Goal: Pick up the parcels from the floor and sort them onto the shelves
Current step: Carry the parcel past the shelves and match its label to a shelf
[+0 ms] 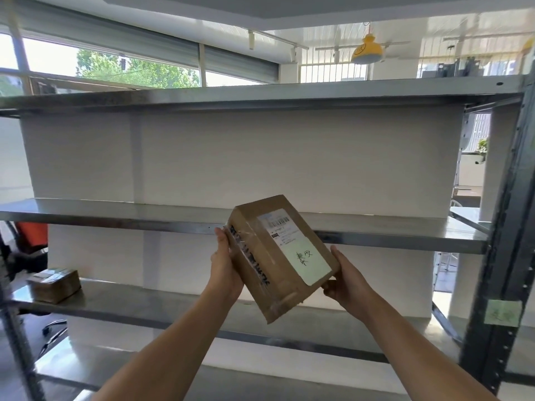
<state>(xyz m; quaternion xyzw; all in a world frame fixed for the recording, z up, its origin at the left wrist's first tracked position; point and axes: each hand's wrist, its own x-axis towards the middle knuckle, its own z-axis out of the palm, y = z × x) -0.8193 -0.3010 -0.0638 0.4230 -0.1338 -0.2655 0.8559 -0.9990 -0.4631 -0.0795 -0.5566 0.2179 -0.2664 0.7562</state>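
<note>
I hold a brown cardboard parcel (278, 256) with a white shipping label and handwriting, tilted, in front of the metal shelving. My left hand (225, 264) grips its left side and my right hand (344, 280) holds its lower right corner. The parcel hangs in the air just in front of the middle shelf (115, 217), at about that shelf's edge height. A second taped brown parcel (53, 285) lies on the lower shelf (144, 308) at far left.
The top shelf (260, 94) runs across above. A dark steel upright (503, 256) with a green sticky note stands at right. White wall panels back the shelves. An orange chair (30, 235) sits behind the left end.
</note>
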